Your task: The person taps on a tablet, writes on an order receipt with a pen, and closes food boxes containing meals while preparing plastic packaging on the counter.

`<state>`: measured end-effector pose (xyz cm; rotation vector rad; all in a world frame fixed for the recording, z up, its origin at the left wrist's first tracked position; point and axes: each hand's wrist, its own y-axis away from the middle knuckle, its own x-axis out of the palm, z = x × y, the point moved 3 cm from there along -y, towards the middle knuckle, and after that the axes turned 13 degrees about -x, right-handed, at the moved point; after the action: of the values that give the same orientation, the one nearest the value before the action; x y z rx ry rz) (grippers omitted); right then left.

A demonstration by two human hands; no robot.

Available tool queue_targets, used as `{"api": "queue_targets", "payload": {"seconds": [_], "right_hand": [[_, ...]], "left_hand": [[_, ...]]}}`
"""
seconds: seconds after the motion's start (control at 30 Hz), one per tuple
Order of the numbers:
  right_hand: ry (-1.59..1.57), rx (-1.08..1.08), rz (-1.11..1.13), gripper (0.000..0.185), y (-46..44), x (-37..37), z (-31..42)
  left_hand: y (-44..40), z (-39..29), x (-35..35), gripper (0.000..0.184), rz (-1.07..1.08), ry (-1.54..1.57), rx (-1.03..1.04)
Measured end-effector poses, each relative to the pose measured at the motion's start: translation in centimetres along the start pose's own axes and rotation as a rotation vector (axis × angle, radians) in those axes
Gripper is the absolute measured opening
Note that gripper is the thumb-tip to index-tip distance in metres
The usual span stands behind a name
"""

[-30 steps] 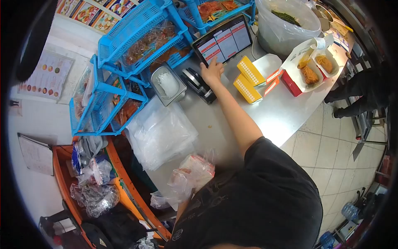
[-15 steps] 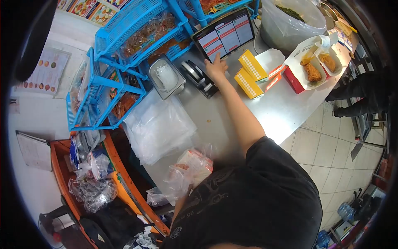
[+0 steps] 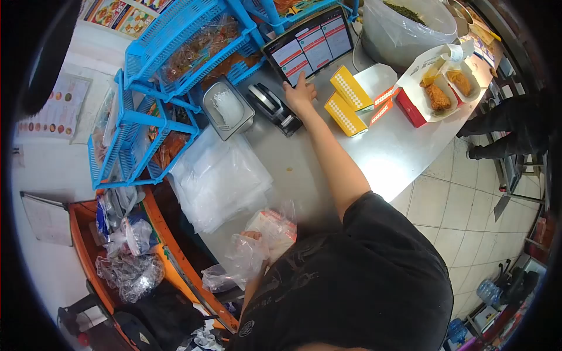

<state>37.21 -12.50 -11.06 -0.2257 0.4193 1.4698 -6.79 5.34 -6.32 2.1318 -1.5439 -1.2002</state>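
Note:
My right hand [image 3: 300,97] reaches across the counter to the tablet [image 3: 313,47], its index finger stretched out onto the lower part of the lit screen. It holds nothing. Close to my body, my left hand [image 3: 253,235] is closed on a clear plastic bag [image 3: 246,255] with a red-and-white box [image 3: 275,227] in it. Plastic hides most of that hand's fingers. A black tape dispenser [image 3: 274,109] stands just left of my right hand. To its right are yellow-and-red cartons [image 3: 346,116], one resting on another.
Clear plastic bags [image 3: 219,181] lie stacked on the steel counter [image 3: 304,155] beside a metal tray [image 3: 227,111]. Blue baskets [image 3: 146,126] rise on the left. An open box [image 3: 414,108] with fried chicken and a large lined pot [image 3: 398,44] occupy the right. Another person's legs [image 3: 509,131] are beyond.
The whole view has shifted slightly to the left. My right index finger stays on the tablet's lower screen, and my left hand keeps the bagged box near my body.

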Motion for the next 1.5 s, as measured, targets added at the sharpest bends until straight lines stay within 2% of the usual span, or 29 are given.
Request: {"api": "queue_targets", "payload": {"seconds": [0.67, 0.97, 1.07, 1.17, 1.27, 1.37, 1.47, 1.5], "right_hand": [[0.005, 0.008, -0.058, 0.080, 0.1, -0.1, 1.2], [-0.010, -0.355, -0.121, 0.076, 0.5, -1.7, 4.5], [-0.045, -0.263, -0.257, 0.078, 0.5, -1.3, 3.4], [0.033, -0.101, -0.127, 0.080, -0.1, -0.2, 1.6], [0.037, -0.105, -0.079, 0.080, 0.2, 0.2, 1.6], [0.028, -0.181, -0.066, 0.080, 0.4, 0.0, 2.3], [0.010, -0.332, -0.019, 0.077, 1.3, -1.0, 4.0], [0.022, -0.420, -0.079, 0.076, 1.6, -1.1, 4.4]], "left_hand": [[3.5, 2.2, -1.1, 0.020, 0.101, -0.045, -0.065], [3.1, 1.9, -0.9, 0.021, 0.090, -0.029, -0.061], [3.1, 1.9, -0.8, 0.021, 0.084, -0.022, -0.062], [3.0, 1.7, -0.7, 0.021, 0.076, -0.017, -0.055], [2.2, 1.3, -0.5, 0.021, 0.056, -0.014, -0.045], [1.3, 0.8, -0.2, 0.022, 0.033, -0.008, -0.030], [0.2, 0.2, 0.1, 0.022, 0.005, 0.001, 0.002], [-0.1, -0.1, 0.2, 0.022, -0.005, 0.004, 0.011]]}}
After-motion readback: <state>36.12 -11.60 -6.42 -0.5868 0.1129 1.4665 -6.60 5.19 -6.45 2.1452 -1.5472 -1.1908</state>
